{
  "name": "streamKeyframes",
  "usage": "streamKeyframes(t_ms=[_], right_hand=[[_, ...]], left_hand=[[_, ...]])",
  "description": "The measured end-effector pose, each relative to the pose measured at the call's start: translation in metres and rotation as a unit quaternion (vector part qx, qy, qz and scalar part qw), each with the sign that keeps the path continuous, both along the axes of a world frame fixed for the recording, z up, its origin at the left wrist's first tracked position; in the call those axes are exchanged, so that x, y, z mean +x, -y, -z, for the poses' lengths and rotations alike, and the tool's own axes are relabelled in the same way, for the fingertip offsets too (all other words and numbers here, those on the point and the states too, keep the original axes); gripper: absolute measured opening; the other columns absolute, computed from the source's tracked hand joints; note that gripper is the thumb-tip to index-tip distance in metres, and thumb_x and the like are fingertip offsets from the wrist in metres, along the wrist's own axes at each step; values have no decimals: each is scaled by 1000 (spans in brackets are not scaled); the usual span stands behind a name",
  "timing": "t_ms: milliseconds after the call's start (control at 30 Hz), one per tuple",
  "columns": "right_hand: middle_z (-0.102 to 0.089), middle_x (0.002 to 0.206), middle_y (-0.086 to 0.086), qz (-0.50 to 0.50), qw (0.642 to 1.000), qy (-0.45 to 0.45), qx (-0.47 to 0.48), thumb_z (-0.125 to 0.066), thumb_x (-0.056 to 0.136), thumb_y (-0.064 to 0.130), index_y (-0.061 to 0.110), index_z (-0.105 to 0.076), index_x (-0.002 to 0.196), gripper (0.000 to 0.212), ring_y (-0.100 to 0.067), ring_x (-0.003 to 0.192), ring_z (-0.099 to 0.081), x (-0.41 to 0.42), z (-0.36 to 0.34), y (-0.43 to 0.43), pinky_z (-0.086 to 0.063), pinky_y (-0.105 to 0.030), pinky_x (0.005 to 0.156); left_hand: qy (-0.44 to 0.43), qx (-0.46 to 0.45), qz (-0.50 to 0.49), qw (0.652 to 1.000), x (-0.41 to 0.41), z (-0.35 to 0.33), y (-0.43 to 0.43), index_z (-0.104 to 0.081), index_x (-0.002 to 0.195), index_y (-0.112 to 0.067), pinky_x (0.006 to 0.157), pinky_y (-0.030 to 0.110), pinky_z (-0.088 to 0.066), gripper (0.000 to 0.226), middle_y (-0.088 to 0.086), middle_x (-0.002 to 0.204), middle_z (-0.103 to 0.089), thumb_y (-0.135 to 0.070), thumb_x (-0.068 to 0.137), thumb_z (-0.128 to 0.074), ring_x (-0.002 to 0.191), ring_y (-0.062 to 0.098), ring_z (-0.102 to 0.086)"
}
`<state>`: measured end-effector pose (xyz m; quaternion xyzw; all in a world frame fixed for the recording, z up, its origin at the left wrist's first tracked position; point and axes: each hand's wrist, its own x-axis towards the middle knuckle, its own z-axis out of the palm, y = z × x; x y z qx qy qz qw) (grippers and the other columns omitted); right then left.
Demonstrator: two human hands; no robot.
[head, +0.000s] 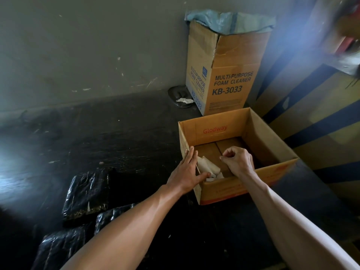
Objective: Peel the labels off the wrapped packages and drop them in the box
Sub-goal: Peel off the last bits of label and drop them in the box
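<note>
**Inspector:** Begin with the largest item.

**Assistant:** The dark surface (120,137), scuffed and glossy, running to a grey wall. On it at the far right stands a tall carton (226,71) printed "MULTI-PURPOSE FOAM CLEANER KB-3033", lined with a pale blue bag (229,20) folded over its rim. Its contents cannot be seen from here.

**Inspector:** Next container?

**Assistant:** An open, lower cardboard box (272,145), marked "Glodway" on the inner far wall, just in front of the tall carton. Its floor is mostly bare cardboard. Crumpled pale labels (208,167) lie in the near-left corner against the wall.

**Inspector:** The packages?

**Assistant:** Three black wrapped packages (87,193) lie on the surface at lower left, well apart from the box, two of them partly hidden by the left forearm. No label is legible on them.

**Inspector:** Hands?

**Assistant:** The left hand (187,172) rests on the box's left wall, fingers stretched flat along the rim, thumb reaching inside and touching the labels; its grip is apart, clamping nothing. The right hand (238,159) hangs inside the box above the floor, fingers curled, thumb and forefinger pinched together. Whether anything sits in that pinch, I cannot tell.

**Inspector:** Smaller items?

**Assistant:** A dark shallow dish (180,96) left of the tall carton, with a crumpled white scrap (184,100) lying in it.
</note>
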<state>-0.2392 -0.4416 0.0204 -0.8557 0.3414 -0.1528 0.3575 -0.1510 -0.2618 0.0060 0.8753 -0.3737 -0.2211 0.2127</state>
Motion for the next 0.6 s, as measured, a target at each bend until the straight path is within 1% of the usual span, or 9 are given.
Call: streamKeyframes(t_ms=[67,100,167,233,267,367,433,533,600], right_hand=[[-68,90,4,4,1000,-4,12,-81,81,29,20,-70,86,15,-12,83,-63,-1,0,0,-49,-26,65],[-68,96,2,1,1000,-10,14,-80,81,34,20,-70,94,22,-12,86,-63,0,-1,0,-50,-25,66],[-66,114,-3,-5,999,-32,13,-77,81,44,19,-66,115,43,-17,101,-63,0,-1,-3,-55,-33,80],[-60,130,-5,-11,998,-55,7,-73,83,50,18,-58,131,59,-23,118,-58,-1,-2,-9,-52,-42,94],[-57,135,-5,-10,998,-62,6,-71,84,51,18,-54,136,64,-25,124,-54,-2,-3,-11,-49,-44,98],[-51,143,-9,-11,996,-91,-5,-69,85,55,18,-43,146,75,-29,132,-47,-2,-6,-15,-44,-49,103],[-47,146,-11,-17,993,-119,-8,-68,85,57,19,-37,149,80,-31,134,-44,-1,-9,-18,-43,-50,103],[-45,148,-13,-12,990,-138,-16,-66,84,62,18,-34,152,87,-34,135,-42,6,-13,-27,-42,-52,106],[-45,148,-14,-18,990,-138,-26,-65,83,64,19,-34,151,87,-35,135,-42,18,-19,-41,-41,-54,107]], left_hand=[[5,1,3,1000,0,-2,0,6,157,-20,119,43,-15,103,-9,161,23,-70,87,-51,150,13,10],[13,6,8,1000,1,-3,0,5,157,-20,119,41,-12,103,-8,162,22,-71,87,-49,149,13,11],[51,22,23,998,5,-4,-3,4,157,-19,120,39,-7,103,-5,163,18,-76,85,-44,150,13,10],[77,30,19,996,11,-4,-9,3,157,-19,119,37,-5,106,-3,164,13,-80,83,-41,150,14,8],[77,29,5,997,16,-4,-13,4,157,-20,119,38,-6,107,-2,164,11,-81,82,-42,151,15,6],[73,32,-42,996,32,-10,-35,1,157,-19,120,40,-10,109,-1,165,5,-81,80,-45,151,16,3],[76,25,-70,994,46,-15,-59,-3,157,-21,121,42,-14,104,-1,165,1,-78,82,-47,151,16,0],[90,11,-127,988,69,-17,-108,-8,157,-24,120,42,-19,95,-2,165,-5,-73,86,-47,151,17,-6],[107,8,-164,981,85,-14,-147,-11,157,-23,119,42,-23,92,-1,165,-10,-72,87,-47,151,19,-11]])
